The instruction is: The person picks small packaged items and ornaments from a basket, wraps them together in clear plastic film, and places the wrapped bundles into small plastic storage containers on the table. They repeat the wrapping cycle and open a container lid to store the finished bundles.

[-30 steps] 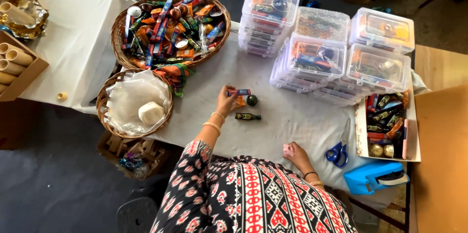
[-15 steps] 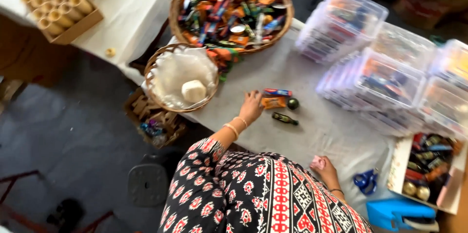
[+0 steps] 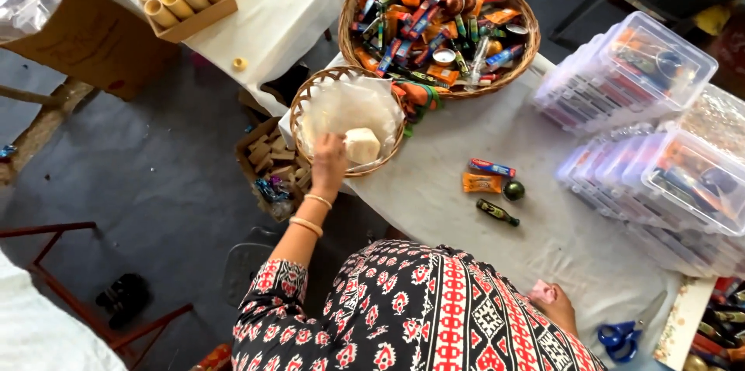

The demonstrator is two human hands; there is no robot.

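Reaching into small wicker basket (image 3: 306, 95) at table's left edge, our left hand (image 3: 329, 160) had fingers curled on clear plastic bags (image 3: 341, 107) beside pale block (image 3: 362, 144). Right hand (image 3: 552, 303) rested near, fingers loosely closed, apparently empty. We judged bag-picking step; next called for separating one bag.

I see an evenly lit scene in soft daylight, with no hard shadows on the white tablecloth (image 3: 466, 216). Just beside my left hand (image 3: 330, 157), the clear plastic liner in the small wicker basket (image 3: 306, 99) throws a pale, washed-out sheen. Far to the right of that hand, the clear lidded boxes (image 3: 628, 68) show milky glare on their lids. The grey floor (image 3: 155, 208) reads dimmer. Edges bend slightly, wide-angle style, and the corners look softer than the centre.
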